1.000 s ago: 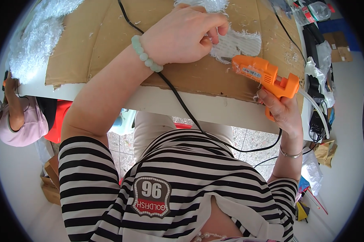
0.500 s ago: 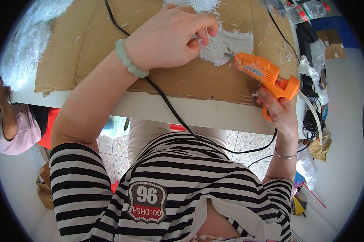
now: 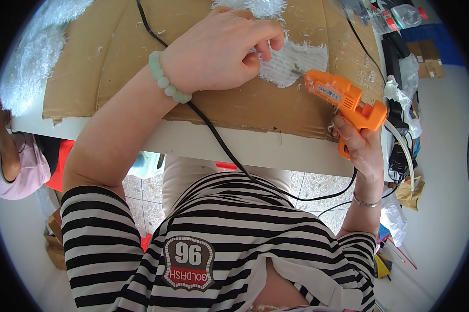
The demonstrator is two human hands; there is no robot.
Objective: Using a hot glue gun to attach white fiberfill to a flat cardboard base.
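My right hand (image 3: 363, 145) is wrapped around the handle of an orange glue gun (image 3: 338, 96). A clear glue stick (image 3: 403, 151) trails out of the gun's back end. The metal nozzle points left, over the edge of a white, shaggy-fringed piece of fabric (image 3: 295, 61) lying on a cardboard sheet (image 3: 245, 112). At that fabric's left side is my left hand (image 3: 219, 52), its fingers curled inward and some fingertips out of sight. Whatever they pinch is hidden. Beyond the knuckles lies another white fringed piece (image 3: 268, 6).
A black cable (image 3: 219, 138) runs across the cardboard under my left wrist and loops over my lap. White shaggy material (image 3: 34, 57) is heaped at the far left. A plastic bottle (image 3: 405, 16) and cords (image 3: 400, 164) lie at the right. Another person (image 3: 24, 166) sits at the left.
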